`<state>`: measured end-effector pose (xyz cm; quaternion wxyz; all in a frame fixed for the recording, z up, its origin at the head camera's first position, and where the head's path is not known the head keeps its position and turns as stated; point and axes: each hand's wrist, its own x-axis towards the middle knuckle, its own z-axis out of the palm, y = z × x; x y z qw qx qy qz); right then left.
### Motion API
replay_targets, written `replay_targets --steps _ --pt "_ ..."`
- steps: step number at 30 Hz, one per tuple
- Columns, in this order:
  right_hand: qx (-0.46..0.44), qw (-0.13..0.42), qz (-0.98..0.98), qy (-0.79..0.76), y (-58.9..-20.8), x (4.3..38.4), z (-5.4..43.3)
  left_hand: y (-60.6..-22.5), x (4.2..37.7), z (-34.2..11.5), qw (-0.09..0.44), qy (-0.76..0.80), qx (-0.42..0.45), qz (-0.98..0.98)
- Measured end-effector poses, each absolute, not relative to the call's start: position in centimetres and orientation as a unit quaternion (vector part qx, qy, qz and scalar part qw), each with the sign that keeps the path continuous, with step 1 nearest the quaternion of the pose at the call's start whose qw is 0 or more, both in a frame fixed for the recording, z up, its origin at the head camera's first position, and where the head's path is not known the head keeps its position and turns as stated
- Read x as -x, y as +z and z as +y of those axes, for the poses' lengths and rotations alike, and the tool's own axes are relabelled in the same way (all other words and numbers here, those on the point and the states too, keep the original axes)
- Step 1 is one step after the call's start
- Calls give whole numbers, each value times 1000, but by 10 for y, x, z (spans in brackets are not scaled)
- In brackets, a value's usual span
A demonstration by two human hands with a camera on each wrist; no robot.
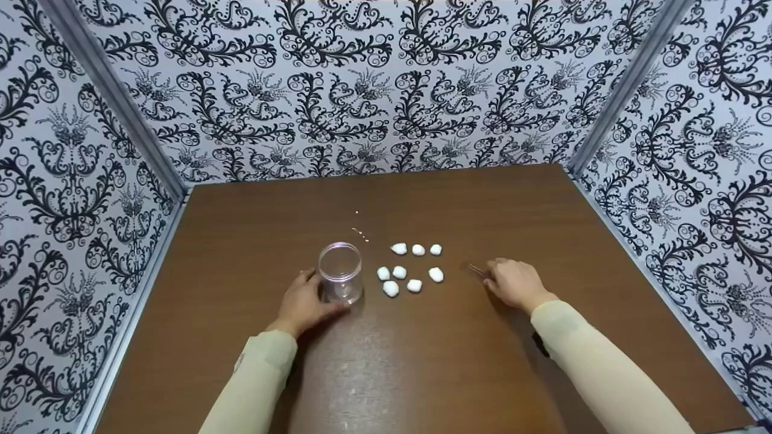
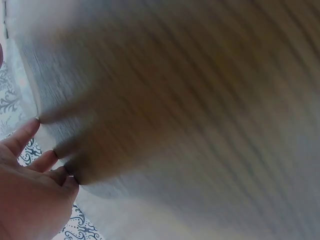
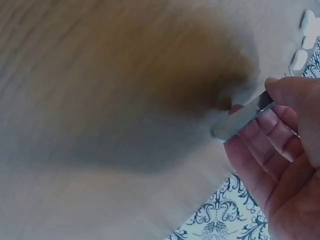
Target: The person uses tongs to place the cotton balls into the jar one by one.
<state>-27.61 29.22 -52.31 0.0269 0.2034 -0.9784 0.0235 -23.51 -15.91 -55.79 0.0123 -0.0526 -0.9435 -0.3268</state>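
Observation:
A clear round jar (image 1: 341, 265), its top uncovered, stands upright on the brown table. My left hand (image 1: 301, 304) holds it low on its left side, thumb across the front and fingers behind. In the left wrist view, fingertips of the left hand (image 2: 37, 190) show near the tabletop. To the right of the jar lie several white cotton balls (image 1: 414, 286) in loose rows. Metal tweezers (image 3: 242, 119) are pinched between the thumb and fingers of my right hand (image 1: 514, 282). Their tips point left toward the cotton balls, apart from them.
Small white bits (image 1: 360, 232) lie on the table (image 1: 241, 229) behind the jar. Walls with a black-and-white scroll pattern (image 1: 362, 90) enclose the table at the back and both sides, with grey metal posts (image 1: 114, 90) at the corners.

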Motion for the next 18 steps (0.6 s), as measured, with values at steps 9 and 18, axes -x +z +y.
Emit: replay_targets --steps 9,18 --pt "-242 75 -967 38 -507 280 289 -557 235 -158 10 -324 50 -945" --pt "-300 83 -950 39 -496 280 271 -559 235 -159 10 -325 49 -945"
